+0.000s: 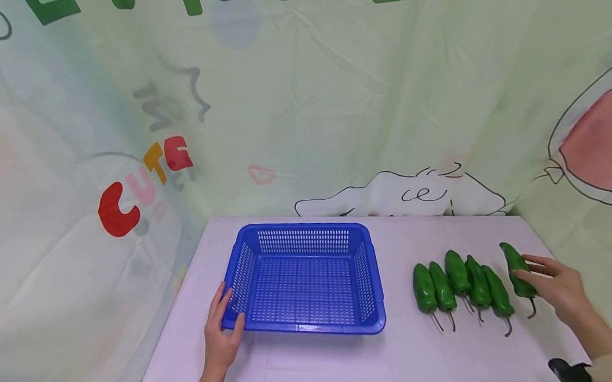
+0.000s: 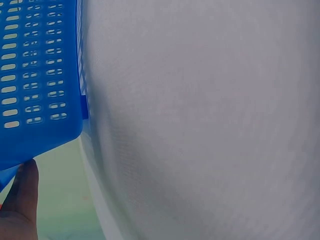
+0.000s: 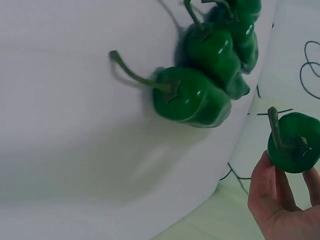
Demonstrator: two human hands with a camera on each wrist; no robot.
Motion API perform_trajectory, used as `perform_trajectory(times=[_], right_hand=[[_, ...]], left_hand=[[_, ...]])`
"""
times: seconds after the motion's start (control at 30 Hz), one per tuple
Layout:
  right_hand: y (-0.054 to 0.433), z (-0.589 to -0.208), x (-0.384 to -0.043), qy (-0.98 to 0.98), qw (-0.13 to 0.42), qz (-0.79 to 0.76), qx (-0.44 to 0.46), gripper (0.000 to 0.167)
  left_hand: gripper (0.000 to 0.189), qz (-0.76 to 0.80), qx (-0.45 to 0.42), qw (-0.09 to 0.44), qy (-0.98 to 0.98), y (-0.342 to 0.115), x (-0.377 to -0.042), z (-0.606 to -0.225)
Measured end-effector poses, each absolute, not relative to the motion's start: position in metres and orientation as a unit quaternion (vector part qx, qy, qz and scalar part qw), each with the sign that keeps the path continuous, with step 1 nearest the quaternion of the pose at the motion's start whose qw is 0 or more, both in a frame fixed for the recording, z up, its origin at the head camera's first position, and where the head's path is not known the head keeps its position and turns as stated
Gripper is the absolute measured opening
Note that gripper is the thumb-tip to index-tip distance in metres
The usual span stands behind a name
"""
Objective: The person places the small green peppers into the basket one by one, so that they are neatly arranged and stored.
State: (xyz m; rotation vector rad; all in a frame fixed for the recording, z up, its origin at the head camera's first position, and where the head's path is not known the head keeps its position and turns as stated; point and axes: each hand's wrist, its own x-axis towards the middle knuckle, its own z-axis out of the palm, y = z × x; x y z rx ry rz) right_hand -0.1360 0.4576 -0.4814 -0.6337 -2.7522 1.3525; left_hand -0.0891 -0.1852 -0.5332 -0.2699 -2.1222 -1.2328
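My right hand (image 1: 564,288) pinches a long green pepper (image 1: 514,260) between thumb and fingers, at the right end of the table. Its stem hangs toward the near side. In the right wrist view the held pepper (image 3: 295,142) stands apart from the others, stem end facing the camera. My left hand (image 1: 221,340) grips the near left corner of a blue plastic basket (image 1: 317,328), with fingers along the left side and thumb at the front rim. Part of that thumb (image 2: 25,192) shows under the basket's edge in the left wrist view.
Several more green peppers (image 1: 457,272) lie side by side in a row between the basket and my right hand, stems toward me. A white cloth covers the table (image 1: 313,364). Printed curtains (image 1: 302,100) hang behind it and at both sides.
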Motion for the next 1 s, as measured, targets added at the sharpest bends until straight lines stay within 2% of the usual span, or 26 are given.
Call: perform_trajectory(times=[0.33,0.6,1.0], right_hand=[[0.424,-0.464,-0.141,-0.899,0.01,0.411,-0.152,0.071],[0.395,-0.454,-0.144,-0.896,0.031,0.432,-0.094,0.065],[0.351,-0.434,-0.153,-0.89,0.03,0.45,-0.071,0.061]], left_hand=[[0.059,-0.473,-0.111,0.323,-0.812,-0.198,-0.102,-0.568],[0.059,-0.47,-0.102,0.315,-0.818,-0.199,-0.101,-0.569],[0.055,-0.484,-0.11,0.322,-0.806,-0.199,-0.1,-0.568]])
